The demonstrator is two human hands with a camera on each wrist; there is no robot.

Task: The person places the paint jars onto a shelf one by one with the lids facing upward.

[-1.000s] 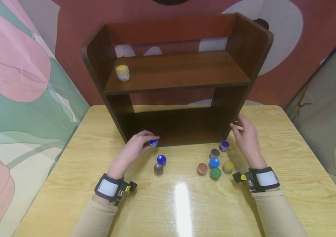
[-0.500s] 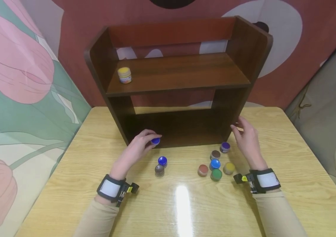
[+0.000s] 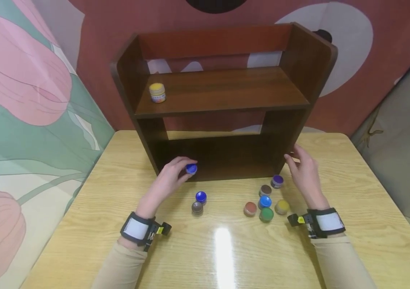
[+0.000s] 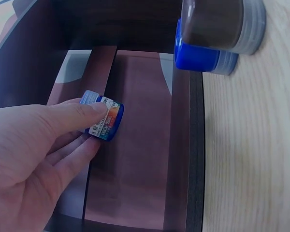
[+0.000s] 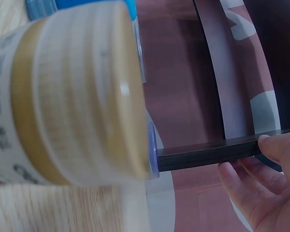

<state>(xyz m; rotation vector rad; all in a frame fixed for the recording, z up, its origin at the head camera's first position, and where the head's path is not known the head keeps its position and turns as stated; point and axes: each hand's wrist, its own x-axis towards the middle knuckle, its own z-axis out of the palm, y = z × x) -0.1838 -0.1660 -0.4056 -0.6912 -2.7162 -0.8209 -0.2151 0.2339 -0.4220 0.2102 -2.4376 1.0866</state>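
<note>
In the head view my left hand [image 3: 170, 178] pinches a small blue-lidded paint jar [image 3: 191, 169] in front of the lower opening of a dark brown shelf [image 3: 223, 108]. The left wrist view shows thumb and fingers on the labelled body of this paint jar [image 4: 105, 118], its blue end pointing away from the palm. My right hand [image 3: 304, 170] grips the front edge of the shelf's right side panel [image 5: 208, 153], thumb on one side and fingers on the other. On the upper board, at the left, stands a yellow paint jar [image 3: 157, 93].
Another blue jar [image 3: 201, 197] and a dark brown jar [image 3: 197, 208] stand before the shelf, left of centre. Several more cluster at the right: purple [image 3: 277, 181], brown [image 3: 265, 191], light blue [image 3: 264, 202], red-brown [image 3: 250, 208], green [image 3: 266, 214] and yellow [image 3: 282, 206].
My left hand has lifted the blue paint jar slightly, and it now overlaps the lower opening more. My right hand keeps its grip on the side panel. The head view has shifted a little.
</note>
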